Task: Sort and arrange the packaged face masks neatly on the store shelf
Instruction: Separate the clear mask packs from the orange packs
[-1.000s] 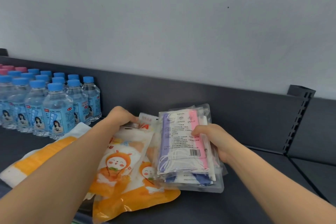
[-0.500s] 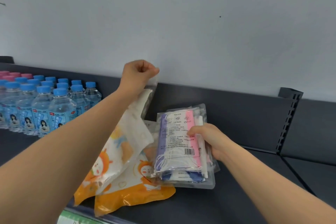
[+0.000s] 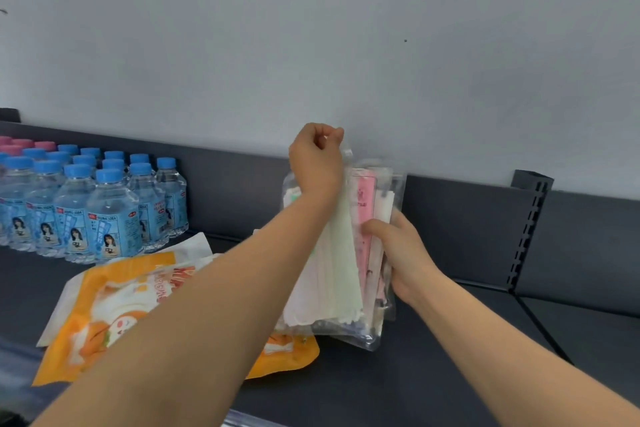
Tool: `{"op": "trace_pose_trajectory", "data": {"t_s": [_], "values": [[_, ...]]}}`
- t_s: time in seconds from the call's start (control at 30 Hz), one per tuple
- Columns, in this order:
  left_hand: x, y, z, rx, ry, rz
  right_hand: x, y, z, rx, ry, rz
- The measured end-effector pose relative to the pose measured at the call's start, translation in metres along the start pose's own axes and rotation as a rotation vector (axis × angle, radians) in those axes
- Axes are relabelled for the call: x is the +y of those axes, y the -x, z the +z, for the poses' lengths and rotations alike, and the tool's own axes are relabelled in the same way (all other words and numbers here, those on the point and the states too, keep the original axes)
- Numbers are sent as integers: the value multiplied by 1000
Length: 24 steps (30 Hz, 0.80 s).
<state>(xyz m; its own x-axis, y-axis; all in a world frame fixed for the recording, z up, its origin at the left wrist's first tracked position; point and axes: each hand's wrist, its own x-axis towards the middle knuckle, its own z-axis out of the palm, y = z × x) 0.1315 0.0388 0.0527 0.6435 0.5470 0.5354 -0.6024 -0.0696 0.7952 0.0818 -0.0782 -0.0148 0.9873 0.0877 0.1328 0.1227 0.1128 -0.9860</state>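
Left hand (image 3: 317, 163): fingers curled, pinching the top edge of a clear white-mask pack (image 3: 341, 253) that hangs below it.
Right hand (image 3: 401, 253): wrapped round the side of the clear-pack bundle (image 3: 372, 218), holding it on end.
Key relation: the white-mask pack lies flat against the bundle's left face, touching it. Both long axes run upright, and the left hand is above the right hand.
Next move, as I judge it: slide the pack down flush into the bundle; the left hand leads.
Where they are: both are held over the shelf (image 3: 450, 374), the lower ends near or on its floor; I cannot tell which.
Clear packs: one in the left hand, several in the bundle; the exact number is unclear.
Orange packs (image 3: 114, 315): at least two, lying flat under the left forearm.
Water bottles (image 3: 110, 215): many, far left of both hands, too crowded to count.
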Motion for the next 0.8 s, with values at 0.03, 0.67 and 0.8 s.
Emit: {"op": "trace_pose_trajectory", "data": {"t_s": [0.03, 0.67, 0.8], "values": [[-4, 3, 3, 20, -12, -11, -1, 2, 0, -16, -30, 4], [-12, -20, -100, -699, -979, -168, 5, -20, -17, -76, -8, 44], [-12, -25, -170, -1210, -1503, -543, 1, -25, -18, -80, 4, 42]]}}
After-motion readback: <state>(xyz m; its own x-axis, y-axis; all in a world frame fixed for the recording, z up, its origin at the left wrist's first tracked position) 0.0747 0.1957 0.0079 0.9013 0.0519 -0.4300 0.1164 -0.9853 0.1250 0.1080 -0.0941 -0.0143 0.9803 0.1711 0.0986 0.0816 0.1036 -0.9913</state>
